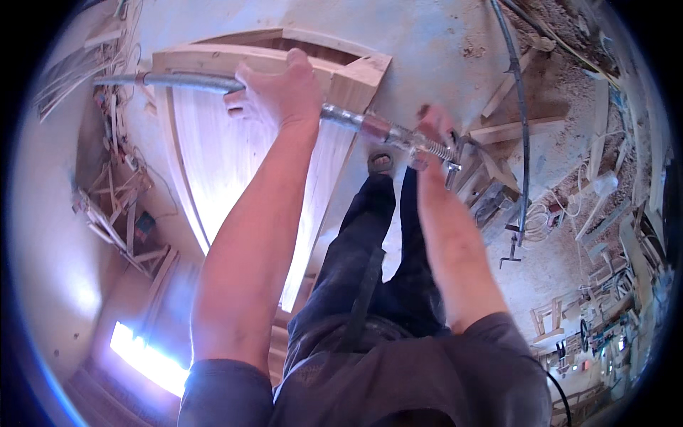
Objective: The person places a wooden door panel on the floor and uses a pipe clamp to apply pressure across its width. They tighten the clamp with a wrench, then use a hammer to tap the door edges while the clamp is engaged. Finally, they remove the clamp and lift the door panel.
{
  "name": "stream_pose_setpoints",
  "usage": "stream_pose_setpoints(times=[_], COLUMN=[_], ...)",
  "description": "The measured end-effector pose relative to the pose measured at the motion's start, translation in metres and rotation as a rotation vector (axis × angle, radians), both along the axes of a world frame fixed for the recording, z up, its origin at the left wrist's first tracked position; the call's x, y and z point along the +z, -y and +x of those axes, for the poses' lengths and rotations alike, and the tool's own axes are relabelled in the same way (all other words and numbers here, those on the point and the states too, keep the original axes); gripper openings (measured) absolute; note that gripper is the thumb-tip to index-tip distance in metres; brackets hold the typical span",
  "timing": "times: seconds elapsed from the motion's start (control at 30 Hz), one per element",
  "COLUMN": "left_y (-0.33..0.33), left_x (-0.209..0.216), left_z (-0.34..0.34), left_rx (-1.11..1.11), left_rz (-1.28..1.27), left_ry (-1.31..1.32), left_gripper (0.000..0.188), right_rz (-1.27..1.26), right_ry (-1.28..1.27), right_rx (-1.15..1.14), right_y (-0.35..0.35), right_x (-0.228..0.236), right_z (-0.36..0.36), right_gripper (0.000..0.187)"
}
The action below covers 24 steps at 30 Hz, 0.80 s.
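Observation:
A long metal pipe clamp [341, 117] lies crosswise over one end of a pale wooden panel [213, 135] with a curved frame. My left hand [284, 92] is closed round the pipe above the panel's framed end. Past the panel's right edge, my right hand [435, 132] grips the clamp at its screw end, beside the threaded rod and the cross handle [453, 171]. Some of the right fingers are blurred and partly hidden behind the clamp. Toward the left, the pipe runs out beyond the panel's edge to its far end.
Another bar clamp [523, 142] stands to the right, near wooden offcuts [516, 132] and a coil of pale cord [544, 222]. A pile of scrap wood frames [117, 213] lies at left. Tools and wood pieces crowd the far right. My foot [380, 162] is on the floor beside the panel.

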<state>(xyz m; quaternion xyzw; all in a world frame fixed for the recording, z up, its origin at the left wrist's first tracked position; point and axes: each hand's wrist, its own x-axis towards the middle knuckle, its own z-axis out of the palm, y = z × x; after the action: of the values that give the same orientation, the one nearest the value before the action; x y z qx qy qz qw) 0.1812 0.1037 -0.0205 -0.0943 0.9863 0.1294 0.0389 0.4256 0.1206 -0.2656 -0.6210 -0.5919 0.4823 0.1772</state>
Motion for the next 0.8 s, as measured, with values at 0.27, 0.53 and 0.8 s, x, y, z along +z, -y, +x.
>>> stream_pose_setpoints(times=[0.27, 0.53, 0.8], left_y=[0.016, 0.000, 0.007], left_x=[0.007, 0.001, 0.011], left_z=[-0.007, -0.011, -0.014], left_rx=[0.091, 0.062, 0.109], left_rz=[-0.015, -0.003, -0.005], left_ry=[0.041, 0.025, 0.056], left_gripper=[0.087, 0.085, 0.084], right_rz=[0.599, 0.595, 0.284], right_ry=[0.256, 0.413, 0.968], right_rx=[1.026, 1.326, 1.473], right_y=[-0.186, -0.236, -0.199], right_x=[0.108, 0.176, 0.362], right_z=[0.051, 0.065, 0.035], right_gripper=[0.015, 0.013, 0.011])
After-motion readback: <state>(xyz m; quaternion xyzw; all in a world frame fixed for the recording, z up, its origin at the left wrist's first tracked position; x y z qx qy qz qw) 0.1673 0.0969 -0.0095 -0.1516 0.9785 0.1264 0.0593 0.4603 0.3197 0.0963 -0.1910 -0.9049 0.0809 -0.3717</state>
